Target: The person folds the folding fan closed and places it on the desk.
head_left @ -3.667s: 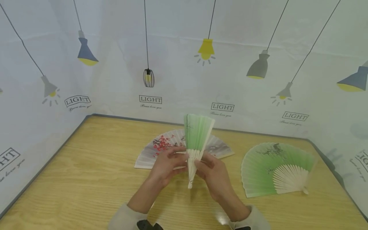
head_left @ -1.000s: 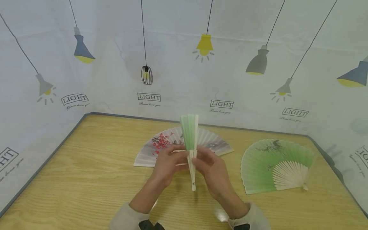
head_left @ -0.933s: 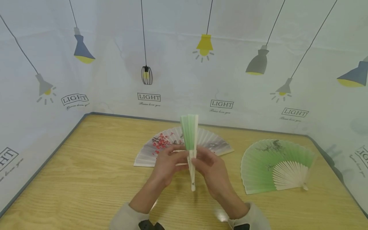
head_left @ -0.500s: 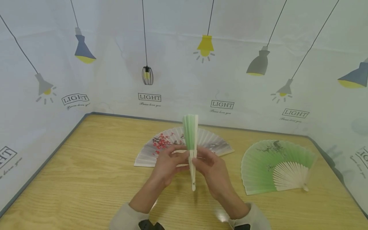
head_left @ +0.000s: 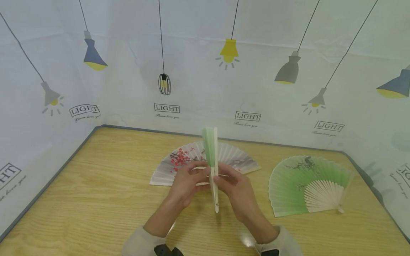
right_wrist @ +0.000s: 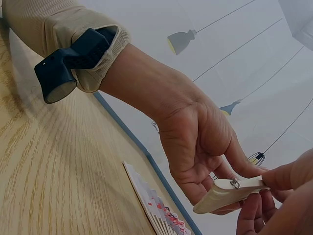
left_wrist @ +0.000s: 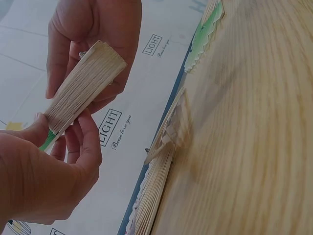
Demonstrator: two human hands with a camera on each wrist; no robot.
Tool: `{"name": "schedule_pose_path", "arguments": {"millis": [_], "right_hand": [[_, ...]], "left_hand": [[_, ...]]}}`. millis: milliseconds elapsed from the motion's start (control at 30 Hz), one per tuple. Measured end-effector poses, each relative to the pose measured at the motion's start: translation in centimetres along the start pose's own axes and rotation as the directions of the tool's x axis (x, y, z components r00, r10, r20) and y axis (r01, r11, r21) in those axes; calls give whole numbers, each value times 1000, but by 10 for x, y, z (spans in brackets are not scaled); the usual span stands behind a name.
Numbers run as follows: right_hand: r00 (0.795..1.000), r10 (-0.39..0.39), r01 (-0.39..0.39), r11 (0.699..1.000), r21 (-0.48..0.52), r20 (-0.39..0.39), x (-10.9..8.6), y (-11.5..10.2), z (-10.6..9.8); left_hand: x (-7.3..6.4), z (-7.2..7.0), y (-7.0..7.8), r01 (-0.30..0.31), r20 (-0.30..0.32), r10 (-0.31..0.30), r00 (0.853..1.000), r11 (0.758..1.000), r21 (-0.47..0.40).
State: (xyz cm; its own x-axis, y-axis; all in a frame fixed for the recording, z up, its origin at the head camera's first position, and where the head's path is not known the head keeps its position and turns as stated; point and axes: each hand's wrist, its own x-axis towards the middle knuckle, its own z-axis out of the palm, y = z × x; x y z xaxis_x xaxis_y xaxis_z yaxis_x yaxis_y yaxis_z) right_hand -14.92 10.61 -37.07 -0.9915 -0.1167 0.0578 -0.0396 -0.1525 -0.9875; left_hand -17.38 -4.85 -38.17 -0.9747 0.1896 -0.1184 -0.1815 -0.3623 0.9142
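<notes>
A green folding fan (head_left: 210,145), nearly folded, is held upright above the table, its pale ribs pointing down. My left hand (head_left: 187,183) pinches the ribs from the left side. From the right, my right hand (head_left: 238,188) pinches them with thumb and fingers. In the left wrist view the stacked ribs of the fan (left_wrist: 83,90) lie between both hands, with a bit of green cloth at the left fingertips. The right wrist view shows the rivet end of the fan (right_wrist: 222,196) facing the camera. Behind the hands lies an open white fan (head_left: 163,172) with red blossoms, partly hidden.
An open green fan (head_left: 288,192) with a dark branch print lies at the right of the wooden table (head_left: 96,192). White sheeting (head_left: 192,53) printed with lamps surrounds the table's back and sides. A dark camera (right_wrist: 58,73) sits on the left wrist.
The held green fan was spread a little wider earlier; both hands have narrowed it into a slim stack and turned it more edge-on. The two fans on the table have not moved.
</notes>
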Motion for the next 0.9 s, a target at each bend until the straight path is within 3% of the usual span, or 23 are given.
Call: {"name": "schedule_pose_path", "arguments": {"millis": [900], "right_hand": [[999, 4, -3, 1000, -12, 36, -2, 0, -1]], "left_hand": [[-1, -1, 2, 6, 1, -6, 1000, 1000, 5]]}}
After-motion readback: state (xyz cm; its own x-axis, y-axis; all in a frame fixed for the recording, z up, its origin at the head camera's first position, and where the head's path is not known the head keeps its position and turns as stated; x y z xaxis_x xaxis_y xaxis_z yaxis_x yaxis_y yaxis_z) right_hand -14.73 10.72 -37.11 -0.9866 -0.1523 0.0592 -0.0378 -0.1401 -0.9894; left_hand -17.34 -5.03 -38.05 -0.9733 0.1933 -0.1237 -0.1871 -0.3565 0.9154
